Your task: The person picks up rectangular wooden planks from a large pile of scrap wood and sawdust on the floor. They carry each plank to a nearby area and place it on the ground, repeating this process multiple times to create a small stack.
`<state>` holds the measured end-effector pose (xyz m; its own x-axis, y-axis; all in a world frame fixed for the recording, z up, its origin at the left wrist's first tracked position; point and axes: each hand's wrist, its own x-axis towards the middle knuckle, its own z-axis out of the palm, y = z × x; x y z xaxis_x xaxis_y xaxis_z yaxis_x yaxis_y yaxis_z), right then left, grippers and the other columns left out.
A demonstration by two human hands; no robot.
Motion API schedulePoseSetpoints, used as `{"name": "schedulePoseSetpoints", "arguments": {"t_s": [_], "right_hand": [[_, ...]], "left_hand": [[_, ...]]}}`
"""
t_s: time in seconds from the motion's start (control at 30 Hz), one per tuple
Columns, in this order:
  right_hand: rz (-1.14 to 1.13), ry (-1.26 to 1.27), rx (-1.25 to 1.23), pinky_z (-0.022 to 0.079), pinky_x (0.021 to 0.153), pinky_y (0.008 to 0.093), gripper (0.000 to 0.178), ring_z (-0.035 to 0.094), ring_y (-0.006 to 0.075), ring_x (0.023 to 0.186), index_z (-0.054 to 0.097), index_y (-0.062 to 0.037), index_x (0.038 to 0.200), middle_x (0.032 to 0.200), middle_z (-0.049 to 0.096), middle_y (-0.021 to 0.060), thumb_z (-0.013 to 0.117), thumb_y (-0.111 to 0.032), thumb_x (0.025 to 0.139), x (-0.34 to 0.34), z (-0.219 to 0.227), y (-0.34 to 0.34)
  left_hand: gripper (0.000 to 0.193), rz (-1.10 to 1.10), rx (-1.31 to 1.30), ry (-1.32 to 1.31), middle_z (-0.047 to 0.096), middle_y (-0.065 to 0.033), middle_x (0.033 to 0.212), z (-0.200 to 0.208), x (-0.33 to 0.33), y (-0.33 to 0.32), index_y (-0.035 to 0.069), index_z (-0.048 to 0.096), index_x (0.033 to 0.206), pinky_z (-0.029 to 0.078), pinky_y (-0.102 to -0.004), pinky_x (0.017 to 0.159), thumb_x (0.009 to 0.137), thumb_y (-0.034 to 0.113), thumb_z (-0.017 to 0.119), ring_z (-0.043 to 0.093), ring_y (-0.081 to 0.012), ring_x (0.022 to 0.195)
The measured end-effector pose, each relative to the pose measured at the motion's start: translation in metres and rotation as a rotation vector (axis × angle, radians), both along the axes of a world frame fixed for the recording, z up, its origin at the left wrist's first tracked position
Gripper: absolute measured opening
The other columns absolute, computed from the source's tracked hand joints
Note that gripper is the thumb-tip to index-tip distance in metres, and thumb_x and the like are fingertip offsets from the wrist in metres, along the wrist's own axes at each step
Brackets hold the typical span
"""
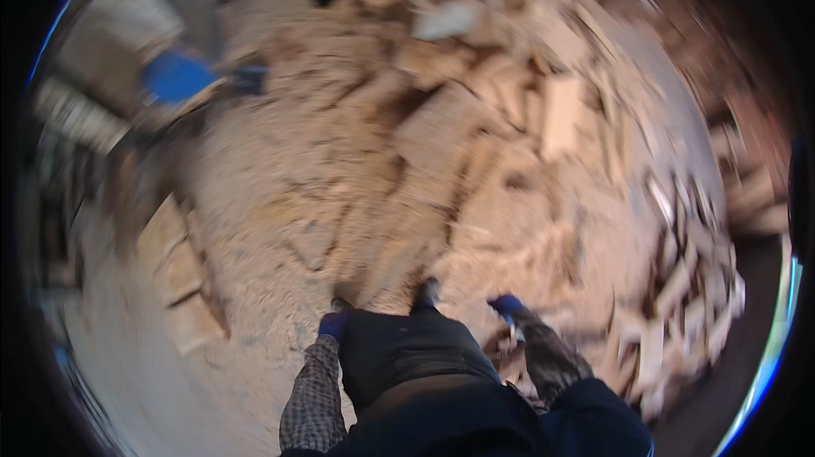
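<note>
My left hand [333, 325], in a blue glove, hangs against the side of my dark trousers [407, 342]. Its fingers are mostly hidden and smeared by motion. On the other side, my right hand [506, 304], also blue-gloved, is held out from my leg above wood debris. Blur hides whether its fingers are closed, and I can make out nothing in it. Ahead of my shoes [427, 291], wood chips and sawdust [280, 168] cover the floor. Flat wooden pieces [441, 122] lie loosely on them, none touched by either hand.
Scrap wood [671, 304] is heaped at the right, with more broken pieces [564, 117] at the far right. Several light wooden blocks [182, 274] lie in a row at the left. A blue object [177, 77] stands at the far left. The whole view is blurred.
</note>
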<state>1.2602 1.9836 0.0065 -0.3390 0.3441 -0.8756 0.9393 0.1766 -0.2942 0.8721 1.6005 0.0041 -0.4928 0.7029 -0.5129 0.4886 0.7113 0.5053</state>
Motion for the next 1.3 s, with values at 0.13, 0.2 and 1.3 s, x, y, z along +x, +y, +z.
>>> {"name": "schedulePoseSetpoints", "arguments": {"t_s": [0.13,0.2,1.3], "right_hand": [[-0.562,-0.055,-0.048,0.050,0.055,0.0360,0.045,0.063,0.0243,0.063,0.060,0.0042,0.091,0.079,0.063,0.0150,0.054,-0.040,0.082,0.117,0.036,0.000],[-0.793,0.025,0.020,0.049,0.058,0.0358,0.045,0.063,0.0239,0.058,0.062,0.0010,0.075,0.067,0.062,0.0143,0.050,-0.042,0.079,0.132,0.037,-0.012],[-1.284,0.510,0.179,0.041,0.085,0.0326,0.079,0.054,0.0262,0.096,0.048,0.0077,0.113,0.102,0.056,0.0199,0.071,-0.051,0.065,0.055,-0.367,0.298]], "left_hand": [[0.022,-0.101,0.065,-0.187,0.062,-0.0149,0.081,0.017,0.043,0.157,0.005,0.060,0.090,0.047,-0.0386,0.070,0.080,0.025,0.057,0.060,-0.0298,0.078],[0.030,0.035,0.133,-0.379,0.062,-0.0144,0.081,0.029,0.068,0.219,0.003,0.060,0.091,0.047,-0.0352,0.071,0.077,0.029,0.064,0.060,-0.0268,0.078],[0.045,0.294,0.124,-0.840,0.058,-0.0121,0.101,-0.402,0.220,0.586,-0.004,0.048,0.112,0.047,-0.0291,0.074,0.078,0.021,0.064,0.057,-0.0207,0.088]]}}
